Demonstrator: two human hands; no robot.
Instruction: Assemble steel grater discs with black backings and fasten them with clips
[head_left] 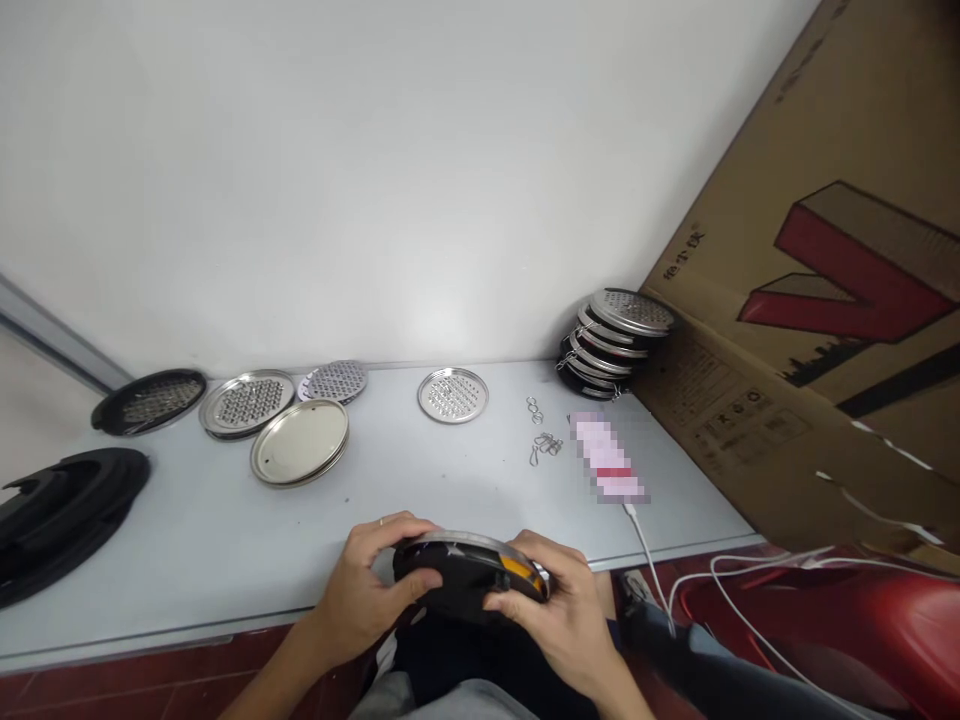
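Observation:
Both my hands hold a round black tin with a silver rim and an orange patch at its right side, tilted near the table's front edge. My left hand grips its left side, fingers over the rim and thumb on the black face. On the right edge, my right hand is closed the same way. Beyond them lies a perforated metal disc. Small metal rings and wire clips lie to its right. The tin's far side is hidden.
At left are plain metal lids, perforated discs, a black tray and a large black plastic piece. A stack of black tins stands by a cardboard box. A blurred phone has a white cable.

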